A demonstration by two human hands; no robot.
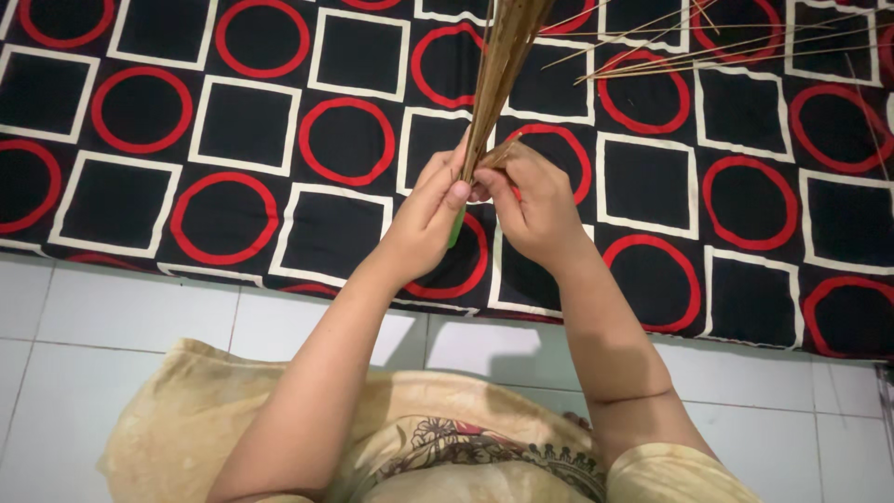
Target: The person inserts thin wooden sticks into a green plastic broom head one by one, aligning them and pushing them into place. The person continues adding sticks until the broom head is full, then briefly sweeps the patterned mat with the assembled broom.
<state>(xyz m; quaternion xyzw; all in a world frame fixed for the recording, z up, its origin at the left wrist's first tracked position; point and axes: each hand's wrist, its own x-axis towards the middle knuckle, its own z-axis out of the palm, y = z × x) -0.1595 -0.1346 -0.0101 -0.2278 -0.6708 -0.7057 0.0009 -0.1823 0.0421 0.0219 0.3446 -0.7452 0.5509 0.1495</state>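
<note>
Head view, looking down over the person's chest and both forearms. Both arms are extended forward and angled inward, so the hands meet near the frame centre above a patterned mat. The left hand is raised at the wrist, fingers curled, thumb pressed forward against the base of a bundle of thin brown sticks; it is clenched around that bundle. A short green piece shows just below the left thumb, seemingly the handle end of the bundle; most of it is hidden by the hand. The right hand is opposite and touching the left, fingers bent, fingertips pinching at the sticks where they leave the left hand's grasp; whether it grips a single stick or several cannot be told. The bundle rises from between the hands toward the upper edge, tilted slightly right, fanning wider as it goes, and runs out of view at the top. Loose thin sticks lie scattered on the mat at upper right, well apart from the hands. The mat is black with white square outlines alternating with red rings; its near edge lies on a white tiled floor. At the bottom, a pale yellowish shirt with a dark printed motif on the chest.
</note>
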